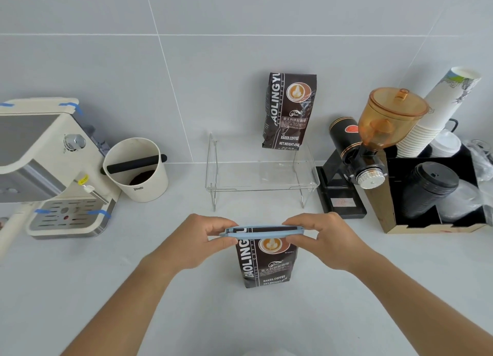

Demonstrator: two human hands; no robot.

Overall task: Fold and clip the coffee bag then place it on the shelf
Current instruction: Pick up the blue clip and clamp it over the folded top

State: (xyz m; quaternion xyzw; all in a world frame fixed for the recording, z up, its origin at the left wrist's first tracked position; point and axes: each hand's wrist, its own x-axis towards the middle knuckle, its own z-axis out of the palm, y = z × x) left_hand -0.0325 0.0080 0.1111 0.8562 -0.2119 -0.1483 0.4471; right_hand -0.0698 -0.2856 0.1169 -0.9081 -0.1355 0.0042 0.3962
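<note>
A dark brown coffee bag (266, 265) stands upright on the white counter in front of me. A long light blue clip (262, 232) lies across its folded top edge. My left hand (202, 238) pinches the clip's left end and my right hand (322, 238) pinches its right end. Beyond the bag stands a clear acrylic shelf (262, 175) on thin metal legs. A second, identical coffee bag (289, 110) stands upright on the shelf's back right, leaning against the wall.
Left: a cream espresso machine (50, 169) and a cream knock box (136, 169). Right: a black grinder (354, 163) with an amber hopper, and a black organiser (437, 195) holding paper cups and lids. Grey tiled wall behind.
</note>
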